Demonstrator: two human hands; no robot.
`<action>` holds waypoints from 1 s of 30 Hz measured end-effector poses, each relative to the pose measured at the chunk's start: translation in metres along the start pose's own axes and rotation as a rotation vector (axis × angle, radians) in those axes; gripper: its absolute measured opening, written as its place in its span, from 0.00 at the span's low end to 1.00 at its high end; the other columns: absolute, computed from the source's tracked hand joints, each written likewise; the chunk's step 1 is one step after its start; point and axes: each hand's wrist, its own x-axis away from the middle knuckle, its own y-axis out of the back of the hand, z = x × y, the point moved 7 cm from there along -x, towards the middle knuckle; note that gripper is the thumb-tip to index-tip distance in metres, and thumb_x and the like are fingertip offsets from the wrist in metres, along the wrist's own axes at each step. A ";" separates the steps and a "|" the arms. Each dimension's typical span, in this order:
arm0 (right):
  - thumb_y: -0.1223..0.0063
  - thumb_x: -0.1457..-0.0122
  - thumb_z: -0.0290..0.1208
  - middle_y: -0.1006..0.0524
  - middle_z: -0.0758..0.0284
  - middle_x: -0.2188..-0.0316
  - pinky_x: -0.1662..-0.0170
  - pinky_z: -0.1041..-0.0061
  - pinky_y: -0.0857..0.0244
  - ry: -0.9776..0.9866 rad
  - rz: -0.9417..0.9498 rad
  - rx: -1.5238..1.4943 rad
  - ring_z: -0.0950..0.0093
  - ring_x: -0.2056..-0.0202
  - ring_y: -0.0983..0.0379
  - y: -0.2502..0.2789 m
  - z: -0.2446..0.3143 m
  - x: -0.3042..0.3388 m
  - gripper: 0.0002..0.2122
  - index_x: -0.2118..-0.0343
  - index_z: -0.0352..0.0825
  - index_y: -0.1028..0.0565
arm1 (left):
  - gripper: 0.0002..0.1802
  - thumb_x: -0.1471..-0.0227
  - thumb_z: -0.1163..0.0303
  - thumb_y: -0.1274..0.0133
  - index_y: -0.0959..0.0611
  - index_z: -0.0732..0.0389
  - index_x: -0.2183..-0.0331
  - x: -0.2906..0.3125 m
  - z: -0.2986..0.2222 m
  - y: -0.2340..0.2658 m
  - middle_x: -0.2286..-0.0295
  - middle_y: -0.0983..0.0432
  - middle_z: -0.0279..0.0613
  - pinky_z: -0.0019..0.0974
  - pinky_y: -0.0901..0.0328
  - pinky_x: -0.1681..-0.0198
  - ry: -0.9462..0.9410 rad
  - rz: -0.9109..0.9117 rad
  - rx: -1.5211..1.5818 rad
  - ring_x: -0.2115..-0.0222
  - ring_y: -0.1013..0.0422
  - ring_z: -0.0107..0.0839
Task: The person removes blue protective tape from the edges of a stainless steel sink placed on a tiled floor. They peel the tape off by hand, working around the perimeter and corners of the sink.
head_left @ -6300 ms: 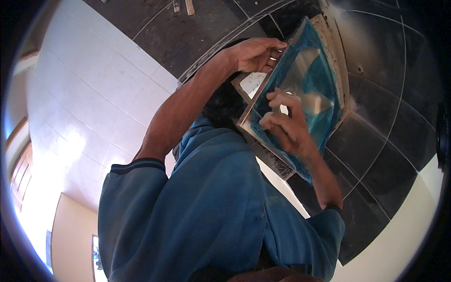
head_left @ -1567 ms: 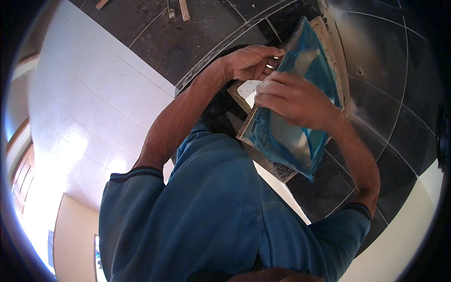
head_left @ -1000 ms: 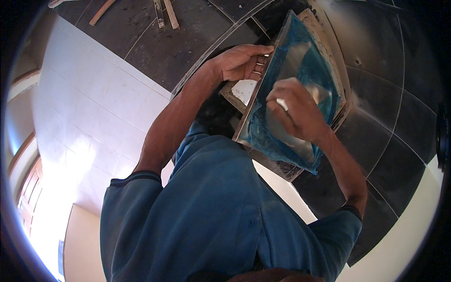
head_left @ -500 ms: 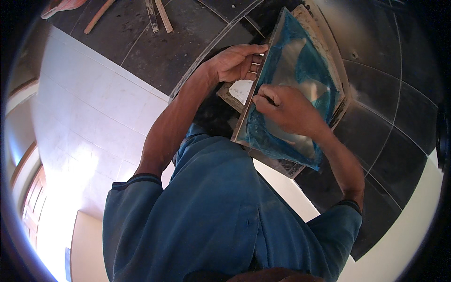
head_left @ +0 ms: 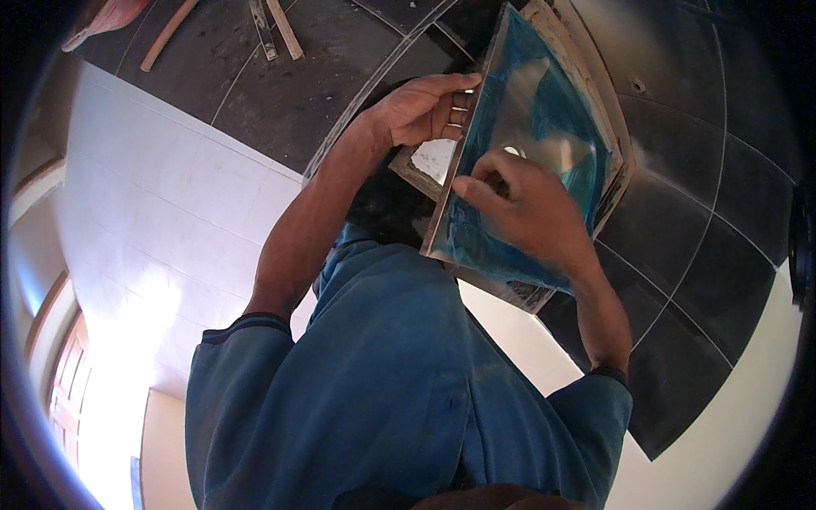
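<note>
A shiny metal panel (head_left: 531, 89) with a raised rim stands tilted in front of me, its face partly covered by wrinkled blue film (head_left: 489, 246). My left hand (head_left: 421, 110) grips its left edge, the thumb along the rim near the top and the fingers curled behind. Over the lower part of the face, my right hand (head_left: 523, 200) is closed, its thumb tip by the left rim and its fingers bent in. It is slightly blurred, and whatever lies between its fingertips is hidden.
Dark tiled countertop (head_left: 671, 255) spreads to the right, with a small round hole (head_left: 637, 86) in it. Behind the panel is a rough board edge (head_left: 586, 68). Wooden strips (head_left: 285, 30) and a curved handle (head_left: 166, 38) lie at the far left. White floor tiles (head_left: 161, 178) are below.
My right hand has turned and shifted slightly across the film, and its elbow has drawn inward. The film's lower right corner no longer sticks out. My left hand keeps its hold.
</note>
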 end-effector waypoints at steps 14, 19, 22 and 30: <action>0.39 0.43 0.33 0.21 0.57 0.76 0.69 0.60 0.28 0.114 -0.208 0.046 0.61 0.74 0.20 -0.014 0.007 0.003 0.09 0.72 0.33 0.24 | 0.16 0.31 0.56 0.47 0.17 0.57 0.53 -0.001 0.002 -0.004 0.61 0.18 0.37 0.36 0.23 0.59 -0.014 0.046 0.041 0.65 0.22 0.26; 0.39 0.41 0.32 0.20 0.59 0.74 0.66 0.62 0.27 0.018 -0.245 -0.153 0.62 0.71 0.19 -0.019 -0.005 0.023 0.08 0.69 0.32 0.23 | 0.16 0.30 0.56 0.49 0.18 0.58 0.53 0.001 0.001 -0.008 0.62 0.17 0.36 0.36 0.23 0.59 -0.003 0.020 0.025 0.64 0.21 0.26; 0.41 0.36 0.33 0.19 0.54 0.64 0.53 0.61 0.27 0.051 -0.246 -0.267 0.59 0.60 0.19 -0.019 -0.018 0.022 0.09 0.61 0.32 0.20 | 0.17 0.29 0.55 0.50 0.18 0.57 0.52 0.001 -0.002 -0.002 0.61 0.18 0.36 0.37 0.23 0.58 -0.010 0.033 0.010 0.63 0.21 0.26; 0.58 0.29 0.58 0.29 0.42 0.39 0.33 0.54 0.43 0.019 -0.676 0.079 0.46 0.37 0.34 0.100 -0.209 -0.094 0.33 0.39 0.27 0.28 | 0.27 0.30 0.46 0.52 0.18 0.61 0.50 -0.004 0.011 -0.020 0.60 0.17 0.42 0.38 0.24 0.57 -0.111 -0.343 0.068 0.63 0.20 0.32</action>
